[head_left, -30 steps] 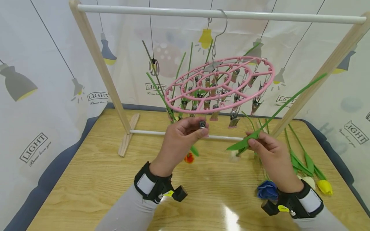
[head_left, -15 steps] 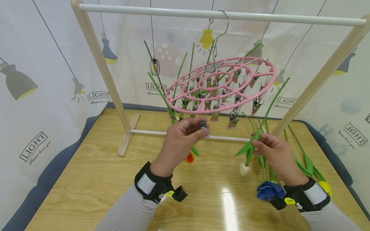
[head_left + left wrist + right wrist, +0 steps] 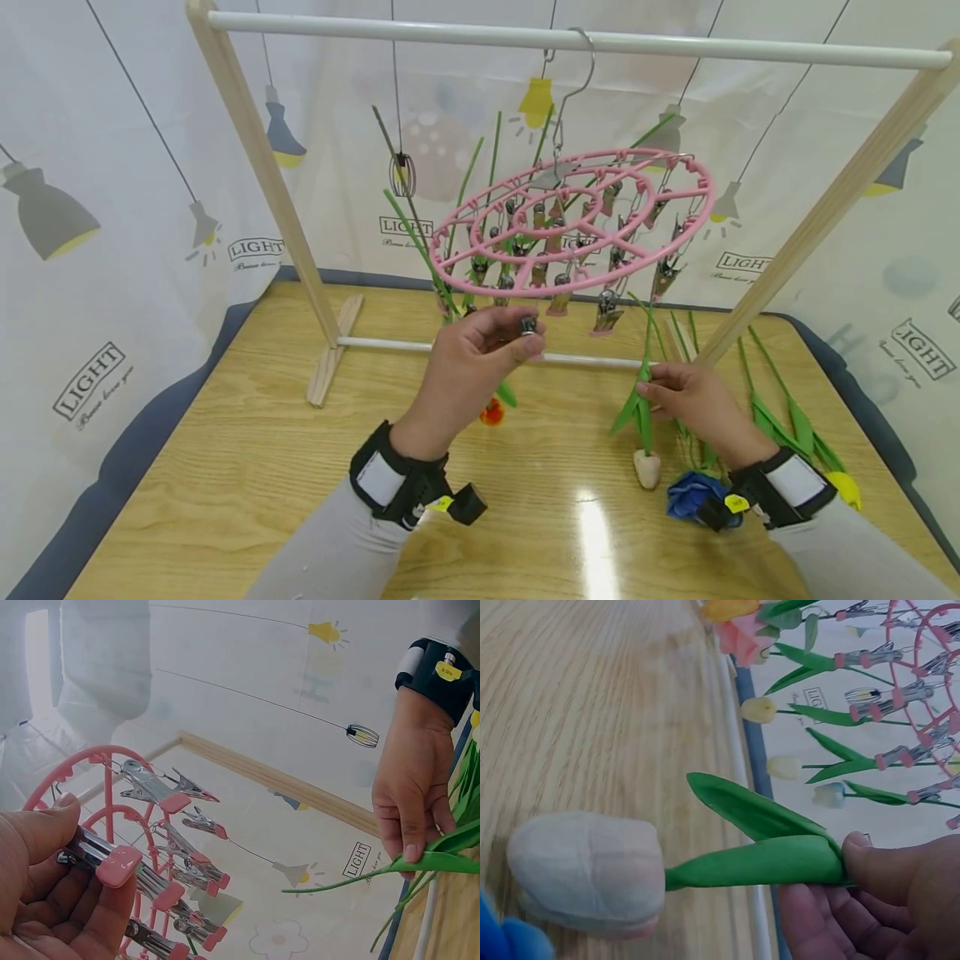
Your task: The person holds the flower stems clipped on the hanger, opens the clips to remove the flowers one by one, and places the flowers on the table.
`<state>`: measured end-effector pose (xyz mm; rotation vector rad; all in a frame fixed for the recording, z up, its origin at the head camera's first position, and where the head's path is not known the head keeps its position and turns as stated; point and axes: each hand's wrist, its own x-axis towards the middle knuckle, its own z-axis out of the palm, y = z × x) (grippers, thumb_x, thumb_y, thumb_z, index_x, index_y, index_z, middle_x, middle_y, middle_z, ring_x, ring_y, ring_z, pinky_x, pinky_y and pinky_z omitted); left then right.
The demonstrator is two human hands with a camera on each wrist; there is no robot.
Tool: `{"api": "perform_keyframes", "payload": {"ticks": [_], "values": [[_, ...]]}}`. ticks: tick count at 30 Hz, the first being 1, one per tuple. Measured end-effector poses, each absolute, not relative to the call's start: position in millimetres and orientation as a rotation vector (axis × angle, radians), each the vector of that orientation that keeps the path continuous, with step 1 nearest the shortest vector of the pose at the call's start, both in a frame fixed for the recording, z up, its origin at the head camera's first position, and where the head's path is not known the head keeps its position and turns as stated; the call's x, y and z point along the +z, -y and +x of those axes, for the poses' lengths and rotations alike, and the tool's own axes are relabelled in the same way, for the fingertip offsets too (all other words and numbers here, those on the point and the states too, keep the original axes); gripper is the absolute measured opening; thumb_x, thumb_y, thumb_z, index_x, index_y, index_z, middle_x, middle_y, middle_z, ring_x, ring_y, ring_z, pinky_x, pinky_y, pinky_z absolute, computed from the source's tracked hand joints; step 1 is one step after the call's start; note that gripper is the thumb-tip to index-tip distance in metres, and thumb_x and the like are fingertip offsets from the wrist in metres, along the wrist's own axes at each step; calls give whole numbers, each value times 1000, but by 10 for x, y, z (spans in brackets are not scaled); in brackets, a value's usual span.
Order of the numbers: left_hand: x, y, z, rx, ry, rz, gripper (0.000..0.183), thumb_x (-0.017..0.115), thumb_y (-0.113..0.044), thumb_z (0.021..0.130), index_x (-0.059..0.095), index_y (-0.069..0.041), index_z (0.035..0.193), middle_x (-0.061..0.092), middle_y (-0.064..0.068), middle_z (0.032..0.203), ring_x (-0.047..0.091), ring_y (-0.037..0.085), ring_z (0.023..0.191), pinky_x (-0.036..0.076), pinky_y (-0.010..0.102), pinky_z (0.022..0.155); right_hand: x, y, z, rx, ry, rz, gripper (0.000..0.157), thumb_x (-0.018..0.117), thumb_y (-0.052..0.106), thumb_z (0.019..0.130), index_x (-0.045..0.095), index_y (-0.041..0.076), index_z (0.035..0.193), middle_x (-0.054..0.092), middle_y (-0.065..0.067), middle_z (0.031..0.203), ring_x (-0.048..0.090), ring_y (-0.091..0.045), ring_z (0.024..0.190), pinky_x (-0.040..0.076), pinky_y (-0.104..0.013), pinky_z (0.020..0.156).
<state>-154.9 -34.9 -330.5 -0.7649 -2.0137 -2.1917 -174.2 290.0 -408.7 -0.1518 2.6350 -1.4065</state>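
In the head view my left hand (image 3: 468,371) pinches a metal clip hanging from the front of the round pink clip hanger (image 3: 517,292). The left wrist view shows this clip (image 3: 118,866) with its pink tip, between thumb and fingers. Off to the right, my right hand (image 3: 697,406) pinches a white tulip (image 3: 647,469) by its green stem and leaves. Its bloom points down, just above the table, and the stem end rises towards the hanger's right side. Up close in the right wrist view, the leaves (image 3: 761,859) lie against the thumb and fingertips.
A white rail (image 3: 450,32) on wooden posts (image 3: 258,154) carries the hanger. Several flowers hang head down from its left clips, an orange one (image 3: 492,411) among them. On the table (image 3: 247,467) lie a blue flower (image 3: 690,496) and a yellow tulip (image 3: 847,492).
My right hand has turned the white tulip from a slanted position to nearly upright, bloom down, and moved slightly left in the last half second. My left hand stays at the clip.
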Motion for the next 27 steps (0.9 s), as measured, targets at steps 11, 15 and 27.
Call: {"api": "perform_keyframes", "payload": {"ticks": [11, 15, 27], "values": [[-3297, 349, -1543, -2151, 2042, -762, 31, 67, -28, 85, 63, -15, 113, 68, 9, 99, 63, 18, 87, 56, 35, 78, -4259, -2894, -1839, -1352, -2525, -113, 55, 58, 24, 93, 40, -7, 134, 57, -29, 116, 63, -24, 87, 58, -41, 73], [-3296, 350, -1539, -2156, 2036, -763, 31, 67, -29, 86, 63, -15, 114, 68, 9, 99, 63, 18, 87, 56, 34, 79, -4299, -2874, -1871, -1316, -2544, -99, 57, 59, 22, 92, 38, -9, 135, 58, -29, 114, 63, -23, 84, 58, -39, 70], [-3297, 356, -1536, -2131, 2062, -754, 33, 67, -31, 85, 63, -17, 115, 69, 7, 100, 63, 16, 87, 56, 36, 78, -4411, -2862, -1904, -1160, -2651, -86, 46, 59, 21, 92, 49, -7, 126, 63, -24, 105, 64, -19, 74, 59, -35, 63]]}}
